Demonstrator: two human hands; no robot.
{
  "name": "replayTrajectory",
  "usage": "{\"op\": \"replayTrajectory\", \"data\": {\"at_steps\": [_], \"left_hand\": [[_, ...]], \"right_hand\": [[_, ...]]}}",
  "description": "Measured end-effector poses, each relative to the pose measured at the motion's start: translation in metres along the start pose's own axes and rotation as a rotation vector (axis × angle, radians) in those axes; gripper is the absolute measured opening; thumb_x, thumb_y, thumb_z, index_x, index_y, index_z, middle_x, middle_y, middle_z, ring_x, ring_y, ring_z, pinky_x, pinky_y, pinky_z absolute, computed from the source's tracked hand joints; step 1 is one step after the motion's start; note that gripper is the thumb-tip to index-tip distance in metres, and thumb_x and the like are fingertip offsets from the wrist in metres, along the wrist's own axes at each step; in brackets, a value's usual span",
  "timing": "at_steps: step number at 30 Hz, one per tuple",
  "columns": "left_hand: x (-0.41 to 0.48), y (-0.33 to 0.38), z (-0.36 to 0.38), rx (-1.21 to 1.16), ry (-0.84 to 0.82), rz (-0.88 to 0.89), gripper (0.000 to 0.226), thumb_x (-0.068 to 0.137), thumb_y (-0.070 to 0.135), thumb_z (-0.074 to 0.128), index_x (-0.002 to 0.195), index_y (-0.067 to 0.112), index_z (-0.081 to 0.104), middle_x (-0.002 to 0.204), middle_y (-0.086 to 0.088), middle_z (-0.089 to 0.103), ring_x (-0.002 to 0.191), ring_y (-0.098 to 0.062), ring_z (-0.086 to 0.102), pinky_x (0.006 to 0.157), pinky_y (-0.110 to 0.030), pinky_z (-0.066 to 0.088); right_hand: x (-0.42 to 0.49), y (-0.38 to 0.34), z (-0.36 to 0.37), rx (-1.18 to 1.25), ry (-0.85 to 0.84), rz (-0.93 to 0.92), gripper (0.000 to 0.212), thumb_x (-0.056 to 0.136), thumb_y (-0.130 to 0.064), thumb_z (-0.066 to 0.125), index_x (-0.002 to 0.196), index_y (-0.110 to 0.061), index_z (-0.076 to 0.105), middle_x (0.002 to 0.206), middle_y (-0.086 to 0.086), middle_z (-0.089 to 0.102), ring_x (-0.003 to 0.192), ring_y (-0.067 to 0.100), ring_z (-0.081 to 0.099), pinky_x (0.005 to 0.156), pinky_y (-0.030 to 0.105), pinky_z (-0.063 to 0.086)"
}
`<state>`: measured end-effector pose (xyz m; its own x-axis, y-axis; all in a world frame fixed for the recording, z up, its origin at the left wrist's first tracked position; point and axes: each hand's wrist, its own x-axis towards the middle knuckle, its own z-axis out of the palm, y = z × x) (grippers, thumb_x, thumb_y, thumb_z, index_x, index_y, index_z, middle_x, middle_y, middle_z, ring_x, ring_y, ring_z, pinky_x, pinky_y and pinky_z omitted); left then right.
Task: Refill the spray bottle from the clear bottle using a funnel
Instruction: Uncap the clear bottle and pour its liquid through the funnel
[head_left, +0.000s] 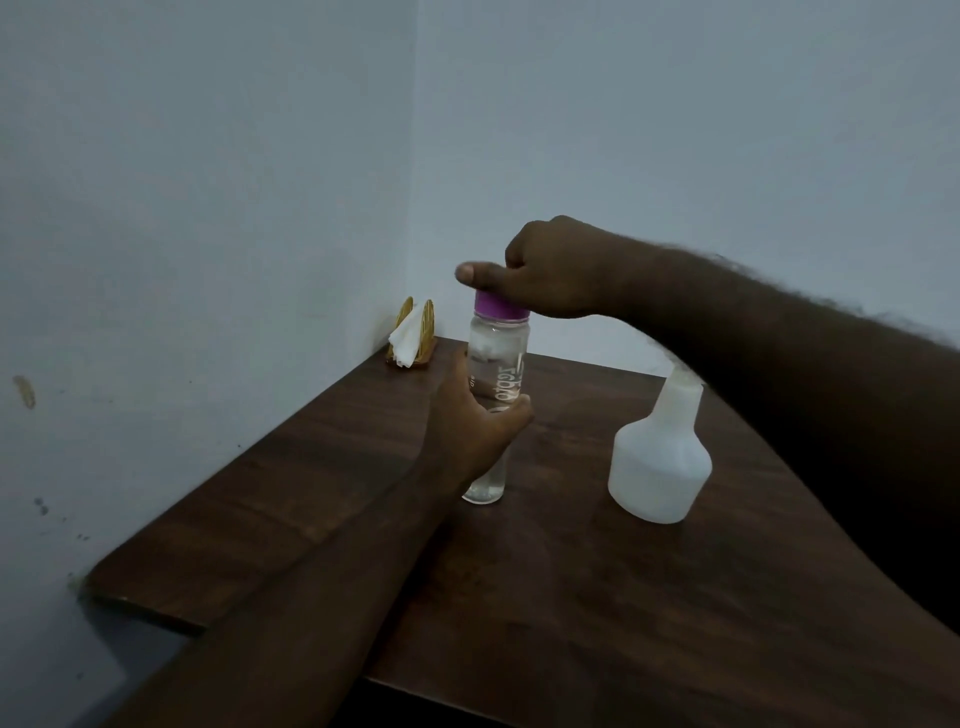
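Note:
A tall clear bottle (496, 358) with a purple cap (500, 305) stands upright on the dark wooden table (545, 587). My left hand (475, 421) grips its body around the middle. My right hand (545, 270) sits on top of the cap, fingers curled round it, thumb sticking out to the left. A white translucent spray bottle (660, 462) stands to the right of the clear bottle; my right forearm hides its top. No funnel is in view.
A golden napkin holder (413, 332) with white tissue stands in the table's far corner against the wall. Pale walls border the table on the left and at the back. The table's left edge is cut at an angle.

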<state>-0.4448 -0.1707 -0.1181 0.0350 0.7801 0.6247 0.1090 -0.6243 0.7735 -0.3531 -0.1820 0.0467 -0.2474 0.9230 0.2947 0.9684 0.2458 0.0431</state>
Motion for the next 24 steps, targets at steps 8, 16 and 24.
{"op": "replayTrajectory", "data": {"at_steps": [8,16,24], "left_hand": [[0.000,-0.003,-0.001,0.015,-0.013,-0.022,0.058,0.078,0.008,0.074,0.106,0.037,0.033,0.089,0.028,0.046,0.078,0.032,0.048,0.062,0.003,0.040],[0.001,-0.008,0.002,0.053,0.020,-0.012,0.059,0.077,0.008,0.076,0.106,0.038,0.033,0.090,0.027,0.048,0.081,0.030,0.050,0.065,0.004,0.040],[0.001,-0.008,0.003,0.067,0.023,-0.013,0.059,0.078,0.009,0.076,0.111,0.032,0.033,0.089,0.029,0.044,0.080,0.035,0.045,0.065,0.007,0.037]], "right_hand": [[-0.008,0.004,-0.013,0.164,-0.153,-0.008,0.062,0.087,-0.058,0.059,0.138,-0.024,0.049,0.131,-0.003,0.053,0.106,0.015,0.049,0.089,0.031,0.043],[0.000,-0.005,-0.003,0.137,-0.028,0.042,0.041,0.089,-0.048,0.056,0.097,-0.009,0.066,0.084,0.007,0.067,0.069,0.021,0.061,0.060,0.032,0.053],[-0.004,-0.008,0.001,-0.005,-0.001,0.055,0.057,0.089,-0.069,0.045,0.085,-0.013,0.058,0.093,0.001,0.060,0.092,0.023,0.055,0.076,0.033,0.042]]}}
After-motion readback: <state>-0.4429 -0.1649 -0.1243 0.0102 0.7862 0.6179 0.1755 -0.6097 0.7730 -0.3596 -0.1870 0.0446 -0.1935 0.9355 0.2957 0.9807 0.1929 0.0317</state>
